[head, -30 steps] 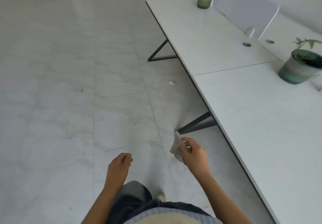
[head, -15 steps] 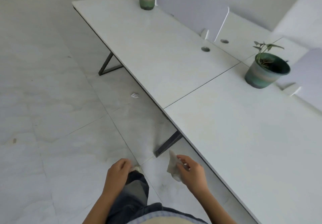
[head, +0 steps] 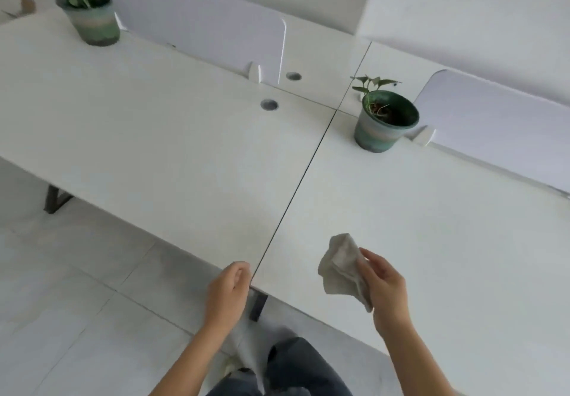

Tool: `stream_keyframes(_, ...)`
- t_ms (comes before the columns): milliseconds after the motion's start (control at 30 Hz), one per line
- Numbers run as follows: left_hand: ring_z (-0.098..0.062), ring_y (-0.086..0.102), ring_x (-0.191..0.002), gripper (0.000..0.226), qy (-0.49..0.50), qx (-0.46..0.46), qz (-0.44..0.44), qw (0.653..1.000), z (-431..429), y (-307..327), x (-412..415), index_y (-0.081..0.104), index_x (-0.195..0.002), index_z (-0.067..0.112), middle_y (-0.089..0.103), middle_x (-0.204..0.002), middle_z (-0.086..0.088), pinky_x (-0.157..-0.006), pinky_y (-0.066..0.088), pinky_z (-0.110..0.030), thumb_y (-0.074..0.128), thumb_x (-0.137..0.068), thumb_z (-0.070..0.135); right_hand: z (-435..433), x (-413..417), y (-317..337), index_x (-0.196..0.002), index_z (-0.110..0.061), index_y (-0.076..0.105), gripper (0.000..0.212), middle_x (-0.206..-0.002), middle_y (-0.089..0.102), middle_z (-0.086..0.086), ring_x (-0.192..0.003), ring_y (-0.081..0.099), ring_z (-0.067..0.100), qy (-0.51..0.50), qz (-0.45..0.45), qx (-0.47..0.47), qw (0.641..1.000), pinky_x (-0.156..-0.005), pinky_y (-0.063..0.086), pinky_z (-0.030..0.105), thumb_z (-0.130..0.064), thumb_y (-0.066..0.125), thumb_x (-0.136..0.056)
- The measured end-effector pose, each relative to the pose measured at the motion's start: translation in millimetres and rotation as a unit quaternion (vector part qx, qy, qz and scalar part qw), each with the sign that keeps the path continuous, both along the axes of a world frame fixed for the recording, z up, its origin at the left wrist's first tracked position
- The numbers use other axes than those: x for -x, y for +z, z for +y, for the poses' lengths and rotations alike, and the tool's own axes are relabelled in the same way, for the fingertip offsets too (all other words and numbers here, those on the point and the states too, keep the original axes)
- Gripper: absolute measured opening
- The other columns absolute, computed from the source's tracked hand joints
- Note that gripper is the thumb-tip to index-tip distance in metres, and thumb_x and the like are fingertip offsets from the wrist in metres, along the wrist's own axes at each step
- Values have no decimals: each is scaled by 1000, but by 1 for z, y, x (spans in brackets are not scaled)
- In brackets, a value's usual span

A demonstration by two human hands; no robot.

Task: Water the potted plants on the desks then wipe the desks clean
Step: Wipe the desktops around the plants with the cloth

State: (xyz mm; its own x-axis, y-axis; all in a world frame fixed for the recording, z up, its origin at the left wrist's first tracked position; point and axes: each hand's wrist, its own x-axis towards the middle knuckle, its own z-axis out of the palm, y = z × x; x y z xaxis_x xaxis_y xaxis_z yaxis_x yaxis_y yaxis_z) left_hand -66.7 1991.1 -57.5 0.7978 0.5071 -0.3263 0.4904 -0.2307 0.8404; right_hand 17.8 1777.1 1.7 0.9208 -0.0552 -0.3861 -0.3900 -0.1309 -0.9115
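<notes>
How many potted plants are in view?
2. One potted plant stands at the far end of the left desk; the other potted plant is on the right desk near the seam. More may lie off-frame.

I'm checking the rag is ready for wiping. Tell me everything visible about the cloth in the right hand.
The cloth is a small pale grey-beige rag, soft fabric by its look, crumpled into loose folds. The right hand pinches its right side. It hangs over the right desk near the front edge; contact with the surface cannot be told.
</notes>
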Motion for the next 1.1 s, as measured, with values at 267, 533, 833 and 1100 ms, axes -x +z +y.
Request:
stream_keyframes(267, -22, 57, -96, 22, -66, -120, -41, 990, -1, 11, -145, 64, -102, 5, 65, -106, -4, -77, 37, -25, 47, -91, 12, -76, -151, 3, -101, -15, 64, 15, -78, 61, -1, -87, 56, 21, -208, -83, 27, 974, -60, 50, 16, -14, 58, -86)
stream_keyframes(533, -50, 52, -112, 52, -107, -279, 107, 948, 25, -23, -231, 58, -114, -5, 53, -127, -32, -79, 48, -55, 40, -76, 26, -82, -295, -46, -125, -23, 56, 47, -135, 52, 8, -127, 40, 30, 41, -48, 402, 914, -100, 35, 40, -40, 37, -85)
stream_keyframes(833, -47, 50, -120, 64, -141, -344, 195, 908, 27, -57, -238, 54, -124, 1, 49, -133, -30, -92, 42, -55, 31, -79, 41, -65, -333, -103, -145, -32, 19, 55, -158, 0, 10, -144, -8, 25, 177, 23, 526, 832, -115, -2, 46, -47, 27, -93)
stream_keyframes(1100, -48, 48, -120, 64, -132, -351, 183, 909, 29, -59, -241, 52, -125, 0, 49, -133, -31, -92, 41, -55, 32, -78, 39, -48, -342, -91, -143, -38, 24, 47, -159, 4, 4, -145, -3, 25, 140, 49, 505, 851, -117, 3, 45, -38, 23, -96)
